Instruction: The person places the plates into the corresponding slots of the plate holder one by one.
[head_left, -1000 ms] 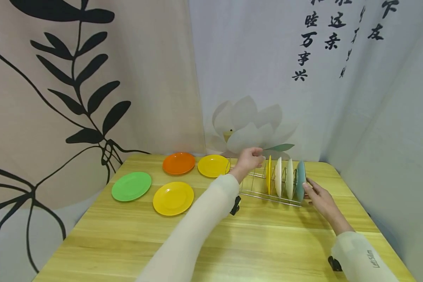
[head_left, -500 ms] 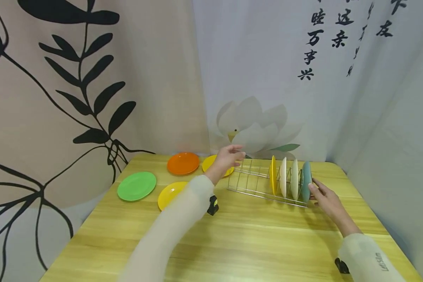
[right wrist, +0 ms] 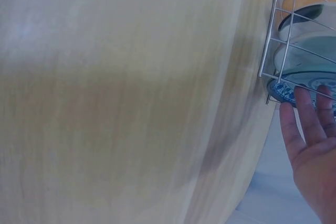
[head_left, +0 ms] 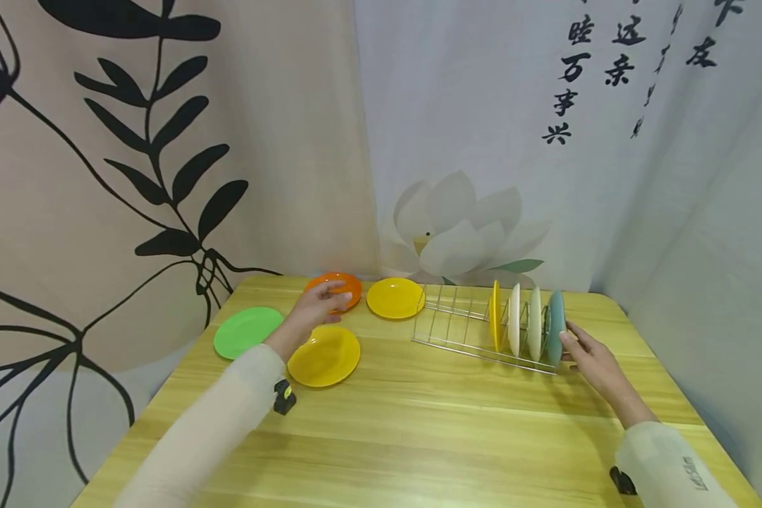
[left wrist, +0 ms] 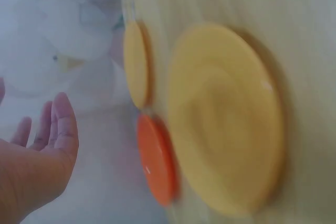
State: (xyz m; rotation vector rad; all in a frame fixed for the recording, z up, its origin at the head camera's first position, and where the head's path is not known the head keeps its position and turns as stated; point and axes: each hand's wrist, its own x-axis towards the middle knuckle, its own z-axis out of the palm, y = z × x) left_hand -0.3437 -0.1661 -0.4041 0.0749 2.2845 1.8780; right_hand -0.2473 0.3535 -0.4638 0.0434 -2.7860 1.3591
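My left hand (head_left: 314,310) hovers over the left side of the table with its fingers loosely bent and nothing in them. In the head view it overlaps the orange plate (head_left: 349,286) and a yellow plate (head_left: 327,360); the left wrist view shows it apart from both. My right hand (head_left: 597,360) is at the right end of a wire dish rack (head_left: 447,317). Its fairly straight fingers (right wrist: 310,119) touch the outer side of the blue plate (head_left: 555,328), which stands upright in the last slot. The right thumb is hidden in the right wrist view.
Beside the blue plate a yellow plate (head_left: 495,317), a white plate (head_left: 514,321) and a pale green plate (head_left: 535,324) stand upright in the rack. A green plate (head_left: 244,331) and another yellow plate (head_left: 396,298) lie flat on the wooden table (head_left: 419,423). Printed curtains (head_left: 298,141) hang behind.
My left hand has moved left from the rack, past the back yellow plate, to above the front yellow and orange plates. The right hand stays at the blue plate. The view has shifted slightly.
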